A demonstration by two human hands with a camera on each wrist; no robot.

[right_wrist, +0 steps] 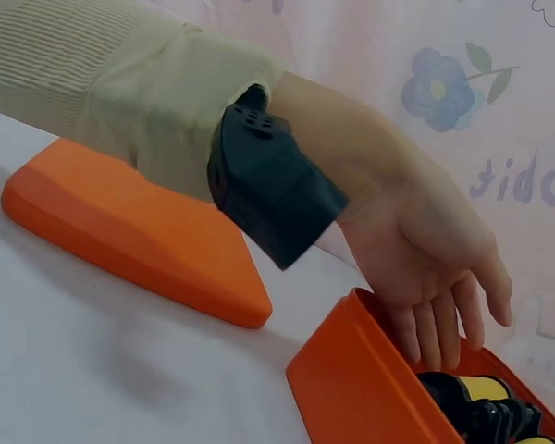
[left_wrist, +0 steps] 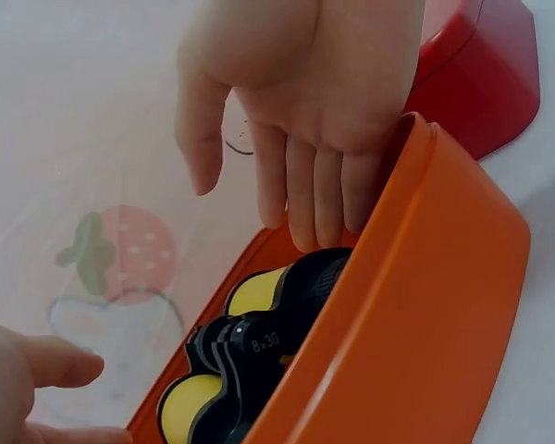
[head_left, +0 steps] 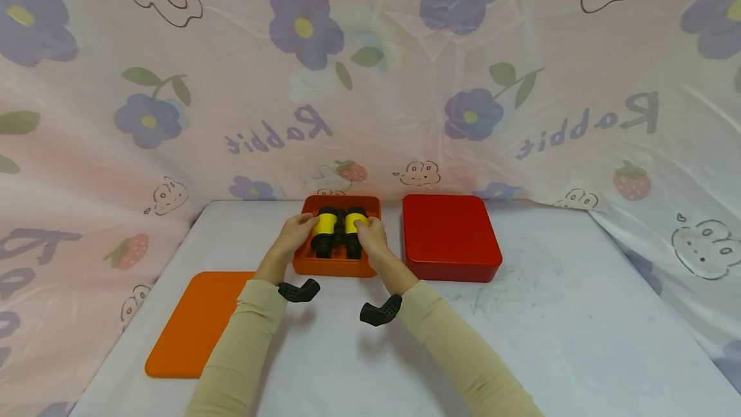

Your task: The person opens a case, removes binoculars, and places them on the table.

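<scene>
Black and yellow binoculars [head_left: 325, 224], marked 8x30, lie inside an orange box [head_left: 334, 268]. At the left end of the box is my left hand [head_left: 297, 231], its thumb near one yellow barrel. In the right wrist view, the fingers of that left hand [right_wrist: 435, 268] reach straight down past the rim beside the binoculars. My right hand [head_left: 372, 237] is at the opposite end, thumb towards the other barrel. The left wrist view shows the right hand [left_wrist: 305, 102] with its fingers straight and pointing into the box. Neither hand is seen curled round the binoculars.
An orange lid [head_left: 193, 327] lies flat at the left, partly under the left sleeve. Just right of the orange box stands a closed red box [head_left: 451, 233]. Behind the white table [head_left: 556, 314] hangs a pink patterned cloth [head_left: 393, 69]. Black wrist mounts [head_left: 299, 290] stick out from both wrists.
</scene>
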